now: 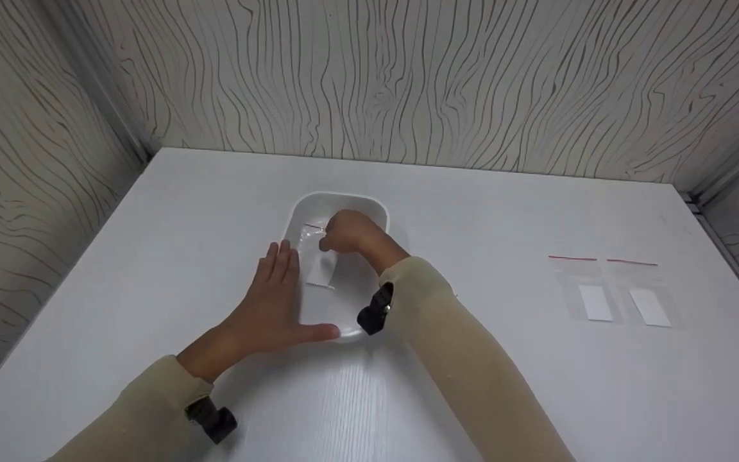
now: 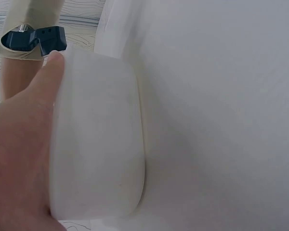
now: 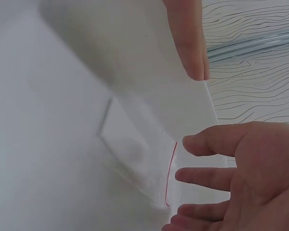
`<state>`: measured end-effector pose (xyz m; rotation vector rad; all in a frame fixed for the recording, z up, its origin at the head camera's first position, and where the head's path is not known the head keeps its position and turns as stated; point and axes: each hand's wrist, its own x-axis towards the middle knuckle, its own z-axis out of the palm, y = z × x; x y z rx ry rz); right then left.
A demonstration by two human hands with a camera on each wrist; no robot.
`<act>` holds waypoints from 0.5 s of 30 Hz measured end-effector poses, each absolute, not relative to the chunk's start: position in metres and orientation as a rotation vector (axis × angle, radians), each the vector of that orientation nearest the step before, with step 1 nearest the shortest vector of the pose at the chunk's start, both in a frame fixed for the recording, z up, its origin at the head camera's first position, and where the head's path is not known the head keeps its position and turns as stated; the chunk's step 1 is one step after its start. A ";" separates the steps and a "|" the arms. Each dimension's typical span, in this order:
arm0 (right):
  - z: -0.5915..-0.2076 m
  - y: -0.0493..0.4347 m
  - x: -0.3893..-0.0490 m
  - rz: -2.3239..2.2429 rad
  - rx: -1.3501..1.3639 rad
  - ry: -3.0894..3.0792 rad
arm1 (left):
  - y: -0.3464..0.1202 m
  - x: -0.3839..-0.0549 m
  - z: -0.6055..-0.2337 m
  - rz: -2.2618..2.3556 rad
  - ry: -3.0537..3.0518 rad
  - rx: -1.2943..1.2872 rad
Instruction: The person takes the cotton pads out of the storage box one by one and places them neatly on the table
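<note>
A white tub (image 1: 363,308) with rounded corners stands on the table. My left hand (image 1: 273,308) rests against it, straight fingers along its left side and thumb stretched over the near rim; the left wrist view shows that hand (image 2: 19,159) beside the tub's outer wall (image 2: 96,139). Inside lies a clear zip bag (image 1: 321,266) with a white slip in it. My right hand (image 1: 350,232) reaches into the tub at the bag's far end. Seen from the right wrist, this hand (image 3: 250,173) has its fingers spread apart, fingertips close to the red-striped edge of the bag (image 3: 130,139).
Two more clear zip bags, a left one (image 1: 594,301) and a right one (image 1: 650,307), lie side by side at the right of the white table (image 1: 472,212), each with a red strip and white slip. A wood-grain patterned panel (image 1: 382,83) rises behind the table.
</note>
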<state>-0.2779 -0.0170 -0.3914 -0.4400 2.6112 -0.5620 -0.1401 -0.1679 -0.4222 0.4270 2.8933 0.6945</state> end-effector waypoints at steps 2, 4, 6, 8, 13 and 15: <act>-0.391 -0.017 -0.276 -0.507 -0.447 2.606 | -0.168 -0.140 -0.422 0.695 2.894 0.428; -0.392 -0.016 -0.276 -0.481 -0.437 2.597 | -0.168 -0.140 -0.422 0.692 2.894 0.433; -0.392 -0.015 -0.275 -0.491 -0.418 2.587 | -0.168 -0.140 -0.422 0.679 2.899 0.439; -0.392 -0.015 -0.276 -0.519 -0.401 2.574 | -0.168 -0.140 -0.422 0.675 2.900 0.442; -0.393 -0.016 -0.278 -0.587 -0.408 2.587 | -0.168 -0.140 -0.421 0.680 2.895 0.431; -0.394 -0.016 -0.280 -0.627 -0.409 2.613 | -0.168 -0.140 -0.421 0.681 2.895 0.437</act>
